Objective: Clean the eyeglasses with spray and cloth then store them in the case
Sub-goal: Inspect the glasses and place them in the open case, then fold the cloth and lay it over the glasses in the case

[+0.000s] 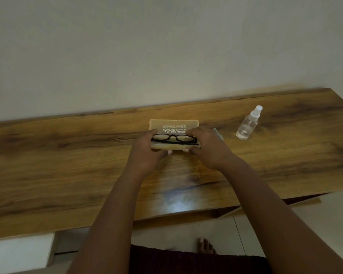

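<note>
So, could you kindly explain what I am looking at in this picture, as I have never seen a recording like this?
There is no machine here: a person wears a camera on the head, so the one picture looks forward and down along their own arms. On the wooden table lies an open translucent eyeglass case, with black-framed eyeglasses folded in its lower half. The left hand and right hand grip the case's two ends. A clear spray bottle lies to the right, and a bit of cloth peeks out behind the right hand.
</note>
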